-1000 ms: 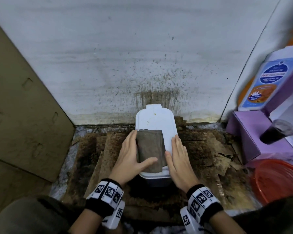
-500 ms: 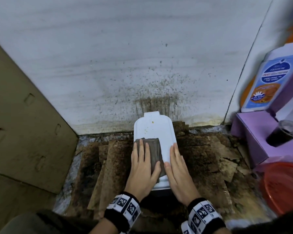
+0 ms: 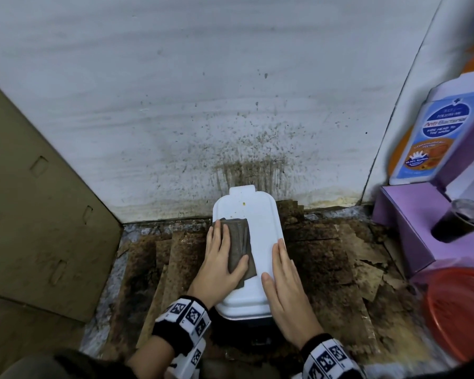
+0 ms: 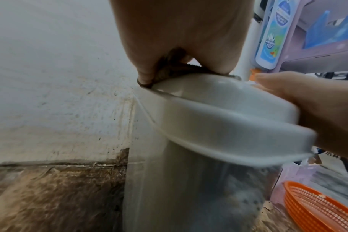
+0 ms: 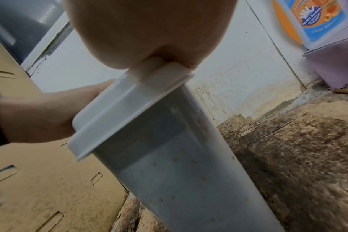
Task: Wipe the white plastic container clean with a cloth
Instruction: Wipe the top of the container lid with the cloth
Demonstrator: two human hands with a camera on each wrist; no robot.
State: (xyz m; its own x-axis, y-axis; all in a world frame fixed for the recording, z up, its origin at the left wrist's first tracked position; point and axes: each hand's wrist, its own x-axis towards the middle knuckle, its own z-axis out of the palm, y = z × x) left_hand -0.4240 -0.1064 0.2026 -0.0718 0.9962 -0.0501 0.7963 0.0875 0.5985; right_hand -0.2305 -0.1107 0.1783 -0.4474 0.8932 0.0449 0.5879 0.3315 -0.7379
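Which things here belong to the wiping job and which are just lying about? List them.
In the job: container, cloth, left hand pressing the cloth, right hand steadying the lid.

Lying about: soap bottle, purple box, dark drink cup, orange basket, cardboard sheet.

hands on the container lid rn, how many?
2. Left hand presses the cloth flat on the lid's left side; right hand lies flat along its right edge.
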